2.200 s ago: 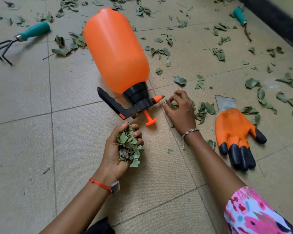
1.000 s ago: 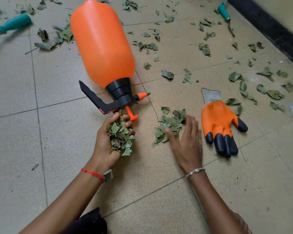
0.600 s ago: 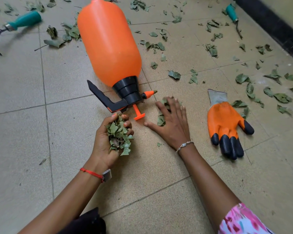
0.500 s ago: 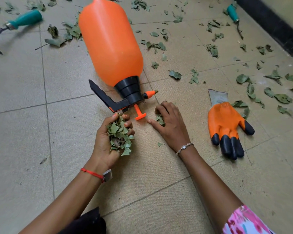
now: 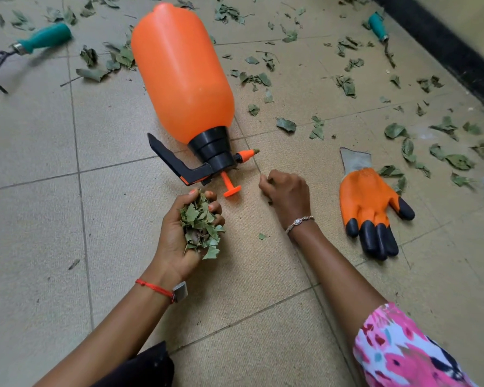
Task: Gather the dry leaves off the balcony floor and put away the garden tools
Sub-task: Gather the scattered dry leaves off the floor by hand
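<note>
My left hand (image 5: 179,233) is palm up and grips a bunch of dry green leaves (image 5: 200,226) just below the sprayer's trigger. My right hand (image 5: 287,195) is a closed fist on the tiled floor to the right of the sprayer's nozzle; the small pile of leaves that lay there is hidden inside it. One tiny leaf scrap (image 5: 261,236) lies beside that wrist. Loose dry leaves (image 5: 287,124) are scattered across the far and right floor. An orange sprayer bottle (image 5: 182,74) lies on its side, black head toward me.
An orange glove with black fingertips (image 5: 370,202) lies flat to the right of my right hand. A teal-handled hand rake (image 5: 25,47) lies at far left, another teal-handled tool (image 5: 379,27) at far right near a dark wall base (image 5: 458,60).
My right hand swept a small pile of leaves together, covered it with flat fingers, then curled shut over it. The pile no longer shows on the floor. My left hand kept its bunch.
</note>
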{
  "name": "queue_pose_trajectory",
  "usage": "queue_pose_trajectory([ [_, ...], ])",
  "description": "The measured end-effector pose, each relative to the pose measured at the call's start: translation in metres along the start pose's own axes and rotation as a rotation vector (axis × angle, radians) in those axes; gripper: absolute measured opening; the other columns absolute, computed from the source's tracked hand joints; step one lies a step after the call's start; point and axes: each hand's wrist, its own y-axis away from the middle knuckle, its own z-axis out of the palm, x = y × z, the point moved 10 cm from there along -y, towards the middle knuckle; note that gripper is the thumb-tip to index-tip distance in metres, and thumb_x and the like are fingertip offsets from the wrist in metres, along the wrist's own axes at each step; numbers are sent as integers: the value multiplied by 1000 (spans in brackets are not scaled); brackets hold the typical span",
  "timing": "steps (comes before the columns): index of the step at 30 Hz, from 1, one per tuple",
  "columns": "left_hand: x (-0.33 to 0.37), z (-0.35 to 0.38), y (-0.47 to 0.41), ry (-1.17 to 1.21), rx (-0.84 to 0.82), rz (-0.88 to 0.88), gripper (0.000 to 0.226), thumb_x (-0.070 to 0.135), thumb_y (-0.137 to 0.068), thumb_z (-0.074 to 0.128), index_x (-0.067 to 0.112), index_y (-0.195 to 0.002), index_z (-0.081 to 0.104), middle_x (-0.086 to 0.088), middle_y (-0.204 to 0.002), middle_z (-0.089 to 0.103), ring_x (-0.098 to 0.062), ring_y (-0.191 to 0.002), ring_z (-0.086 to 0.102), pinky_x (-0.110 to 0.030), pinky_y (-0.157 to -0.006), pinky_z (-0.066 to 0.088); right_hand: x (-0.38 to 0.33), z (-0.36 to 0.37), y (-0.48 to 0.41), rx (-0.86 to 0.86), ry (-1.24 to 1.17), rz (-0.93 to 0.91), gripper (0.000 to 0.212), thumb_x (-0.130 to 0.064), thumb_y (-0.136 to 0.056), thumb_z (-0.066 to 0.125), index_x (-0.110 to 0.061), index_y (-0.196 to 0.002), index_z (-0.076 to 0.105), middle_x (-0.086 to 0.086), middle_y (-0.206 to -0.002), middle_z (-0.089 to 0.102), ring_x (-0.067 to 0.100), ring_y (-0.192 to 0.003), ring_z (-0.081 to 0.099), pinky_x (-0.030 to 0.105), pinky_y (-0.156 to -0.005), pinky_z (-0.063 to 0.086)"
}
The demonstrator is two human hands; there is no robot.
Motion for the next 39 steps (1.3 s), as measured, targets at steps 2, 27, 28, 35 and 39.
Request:
queue_pose_trajectory([
  [2,-4,3,1,-6,-1,-11,52,15,-46,89,15,-82,51,2,-77,57,-9,-60,52,-20,-51,47,27,-12,1,21,-389,280,33,-12,-89,59,-4,-57,55,5,-47,47,1,-38,43,12,-47,34],
  [27,-47,0,3,-56,3,-146,42,17,-52,86,14,-80,55,3,-79,57,-8,-63,53,-19,-55,48,109,-72,146,-273,-390,593,11,-15,-67,81,-15,-76,74,-10,-72,68,-6,-66,61,4,-65,44],
  [28,-47,1,4,-55,3,-143,39,16,-52,86,13,-78,57,3,-79,57,-8,-63,53,-19,-55,48,108,-73,146,-275,-377,578,10,-15,-67,81,-18,-74,74,-11,-71,68,-5,-65,61,5,-65,44],
  [35,-40,3,7,-69,-7,-127,39,17,-53,85,12,-81,58,3,-80,57,-7,-64,52,-18,-56,47,107,-75,143,-284,-323,535,6,-15,-72,78,-16,-71,72,-9,-66,66,-7,-59,57,4,-59,42],
  [39,-38,6,8,-64,-26,-113,39,18,-57,83,12,-84,56,4,-81,56,-7,-64,52,-18,-57,47,91,-65,124,-248,-333,508,9,-14,-76,75,-7,-80,73,-5,-68,65,0,-62,58,5,-60,45],
])
